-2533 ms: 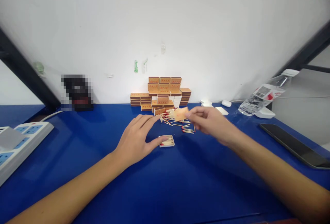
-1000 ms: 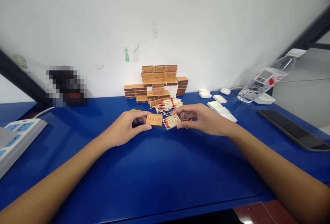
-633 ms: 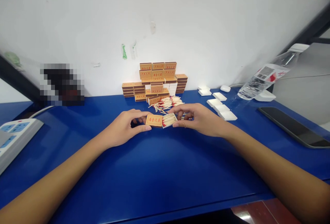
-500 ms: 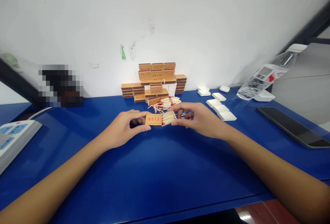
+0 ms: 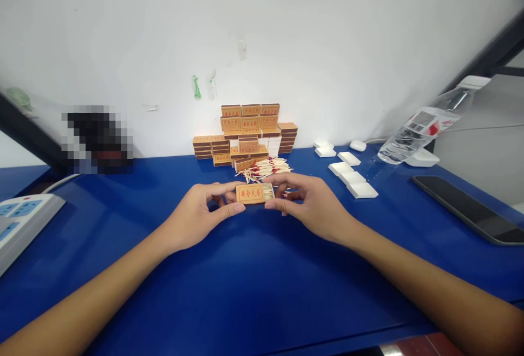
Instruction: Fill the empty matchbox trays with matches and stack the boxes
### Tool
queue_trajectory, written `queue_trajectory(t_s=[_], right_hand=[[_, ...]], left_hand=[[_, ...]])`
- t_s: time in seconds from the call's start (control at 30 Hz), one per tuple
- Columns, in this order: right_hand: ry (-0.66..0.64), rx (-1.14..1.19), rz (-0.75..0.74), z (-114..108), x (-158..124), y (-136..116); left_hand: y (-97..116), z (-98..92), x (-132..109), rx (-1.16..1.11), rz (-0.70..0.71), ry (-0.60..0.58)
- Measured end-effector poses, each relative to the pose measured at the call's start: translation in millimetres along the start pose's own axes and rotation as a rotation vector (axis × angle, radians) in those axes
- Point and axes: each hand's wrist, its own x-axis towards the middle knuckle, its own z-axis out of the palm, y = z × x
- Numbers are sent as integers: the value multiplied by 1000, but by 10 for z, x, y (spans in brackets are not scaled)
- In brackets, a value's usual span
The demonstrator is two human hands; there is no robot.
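Note:
My left hand [image 5: 207,211] is closed on the left end of an orange matchbox sleeve [image 5: 249,194] with red lettering. Out of the sleeve's right end sticks a short length of the white inner tray [image 5: 268,191], with matches showing in it. Thumb and fingers of my right hand [image 5: 309,203] pinch this tray's outer end. Just behind the box lies a loose pile of red-tipped matches [image 5: 270,167] on the blue table [image 5: 245,279]. Several matchboxes [image 5: 249,121] are stacked against the wall behind the pile.
White empty trays [image 5: 352,179] lie right of the pile. Farther right are a tilted water bottle [image 5: 426,126], a white rounded case [image 5: 358,145] and a black phone [image 5: 466,208]. A power strip [image 5: 28,219] sits at the left edge, near a pixelated dark object [image 5: 98,138].
The tray has slid left, deeper into the sleeve, so fewer matches show. My right hand has moved closer to my left hand.

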Motion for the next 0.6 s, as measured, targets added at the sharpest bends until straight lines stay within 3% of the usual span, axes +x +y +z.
queue_trajectory(t_s=[0.17, 0.33, 0.43, 0.6], right_hand=[[80, 138, 36, 197, -98, -73], [-181, 207, 70, 325, -268, -166], [-248, 301, 117, 339, -291, -144], [-165, 219, 127, 297, -228, -101]], left_hand=[[1, 40, 5, -45, 17, 143], [12, 120, -27, -44, 21, 152], [2, 143, -31, -56, 25, 160], [-197, -104, 85, 110, 27, 240]])
